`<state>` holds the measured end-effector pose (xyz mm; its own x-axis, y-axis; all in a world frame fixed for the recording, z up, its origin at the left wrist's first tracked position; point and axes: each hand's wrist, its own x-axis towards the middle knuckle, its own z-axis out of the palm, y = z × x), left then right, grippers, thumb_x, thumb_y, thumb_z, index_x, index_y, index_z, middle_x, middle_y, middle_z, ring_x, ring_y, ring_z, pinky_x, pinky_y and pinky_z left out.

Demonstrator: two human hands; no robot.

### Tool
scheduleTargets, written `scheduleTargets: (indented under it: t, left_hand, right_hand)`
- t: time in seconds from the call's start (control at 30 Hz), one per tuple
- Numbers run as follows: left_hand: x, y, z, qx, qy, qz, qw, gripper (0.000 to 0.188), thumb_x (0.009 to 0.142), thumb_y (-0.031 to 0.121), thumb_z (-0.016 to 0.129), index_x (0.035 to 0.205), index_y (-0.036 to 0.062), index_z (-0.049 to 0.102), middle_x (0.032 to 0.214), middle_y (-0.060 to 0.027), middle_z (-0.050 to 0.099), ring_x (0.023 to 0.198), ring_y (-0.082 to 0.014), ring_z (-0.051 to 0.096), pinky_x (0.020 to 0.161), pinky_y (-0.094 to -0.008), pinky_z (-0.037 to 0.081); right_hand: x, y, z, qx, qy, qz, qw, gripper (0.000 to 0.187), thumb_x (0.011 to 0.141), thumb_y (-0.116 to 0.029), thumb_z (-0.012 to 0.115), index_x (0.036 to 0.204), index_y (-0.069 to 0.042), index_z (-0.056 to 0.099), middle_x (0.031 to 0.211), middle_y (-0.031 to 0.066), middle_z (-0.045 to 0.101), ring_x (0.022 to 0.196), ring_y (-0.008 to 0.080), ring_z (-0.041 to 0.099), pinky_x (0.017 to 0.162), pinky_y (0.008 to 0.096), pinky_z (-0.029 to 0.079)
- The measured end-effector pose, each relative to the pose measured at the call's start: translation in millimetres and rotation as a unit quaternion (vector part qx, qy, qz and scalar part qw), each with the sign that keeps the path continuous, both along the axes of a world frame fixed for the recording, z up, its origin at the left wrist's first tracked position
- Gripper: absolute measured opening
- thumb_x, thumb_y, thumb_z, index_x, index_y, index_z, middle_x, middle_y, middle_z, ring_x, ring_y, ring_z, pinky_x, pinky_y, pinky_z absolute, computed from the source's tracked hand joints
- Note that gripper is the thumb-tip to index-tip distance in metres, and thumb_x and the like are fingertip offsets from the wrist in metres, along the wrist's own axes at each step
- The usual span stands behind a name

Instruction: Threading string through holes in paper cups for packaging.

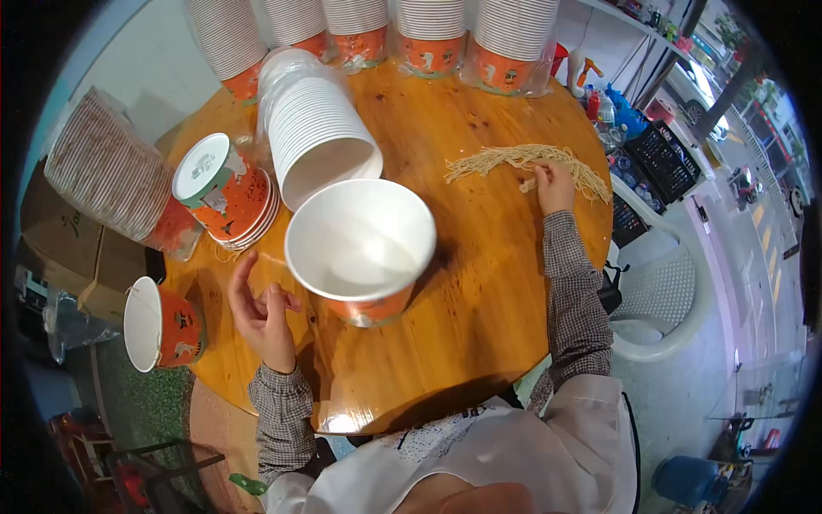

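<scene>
A paper bucket (364, 248), white inside and orange outside, stands upright mid-table with its mouth facing up. To its left my left hand (267, 321) hovers with fingers apart and nothing in them. At the right my right hand (555, 184) pinches at a bundle of thin beige strings (497, 159) spread over the tabletop. A stack of white paper buckets (321, 128) lies on its side behind the upright one. Beside it, several nested orange buckets (229, 193) stand upside down, with a bit of string at their lower edge.
Tall bucket stacks (430, 34) in clear plastic line the back of the round wooden table (479, 283). At the left edge, another bucket (164, 324) lies tilted with string at its rim. A wrapped stack (107, 167) leans behind it. A white plastic chair (659, 287) stands right.
</scene>
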<state>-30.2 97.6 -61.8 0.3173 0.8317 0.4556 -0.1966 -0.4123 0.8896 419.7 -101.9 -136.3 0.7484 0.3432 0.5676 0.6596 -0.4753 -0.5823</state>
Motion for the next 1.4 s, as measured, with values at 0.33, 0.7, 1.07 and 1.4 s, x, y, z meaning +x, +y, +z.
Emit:
scheduleTargets:
  t: [0.33, 0.7, 1.07, 1.4]
  left_hand:
    - [0.2, -15.4, -31.7, 0.321, 0.043, -0.088, 0.942, 0.056, 0.091, 0.034, 0.057, 0.13, -0.0047, 0.047, 0.124, -0.0252, 0.054, 0.088, -0.0225, 0.058, 0.066, -0.0294, 0.05]
    - [12.1, -25.7, -15.5, 0.413, 0.177, -0.06, 0.891, 0.035, 0.071, 0.022, 0.078, 0.098, 0.0029, 0.069, 0.089, -0.0135, 0.061, 0.075, -0.0259, 0.061, 0.062, -0.034, 0.049]
    - [11.6, -21.1, -7.5, 0.414, 0.216, -0.015, 0.884, 0.036, 0.07, 0.01, 0.075, 0.104, 0.0009, 0.067, 0.087, -0.0145, 0.058, 0.076, -0.0277, 0.06, 0.064, -0.0344, 0.048]
    - [15.1, -17.8, -13.3, 0.364, 0.215, 0.045, 0.905, 0.034, 0.079, 0.003, 0.069, 0.112, -0.0004, 0.064, 0.096, -0.0151, 0.058, 0.083, -0.0258, 0.06, 0.068, -0.0322, 0.05]
  right_hand:
    - [44.1, -20.1, 1.3, -0.129, -0.062, 0.062, 0.988, 0.02, 0.09, -0.009, 0.053, 0.102, -0.01, 0.068, 0.098, 0.0106, 0.06, 0.097, 0.0288, 0.058, 0.083, 0.0391, 0.048]
    - [45.3, -17.9, 6.8, -0.242, -0.015, 0.046, 0.969, 0.019, 0.089, -0.018, 0.058, 0.104, -0.015, 0.069, 0.101, 0.0058, 0.06, 0.097, 0.0259, 0.06, 0.082, 0.0393, 0.048]
    - [44.4, -20.6, 2.5, -0.255, -0.038, 0.056, 0.965, 0.016, 0.089, -0.016, 0.059, 0.101, -0.016, 0.069, 0.101, 0.004, 0.06, 0.097, 0.0252, 0.06, 0.08, 0.04, 0.048]
    - [0.8, 6.5, 12.9, 0.025, 0.081, 0.162, 0.983, 0.014, 0.085, -0.013, 0.063, 0.091, -0.001, 0.065, 0.076, 0.0061, 0.06, 0.066, 0.0146, 0.057, 0.06, 0.028, 0.047]
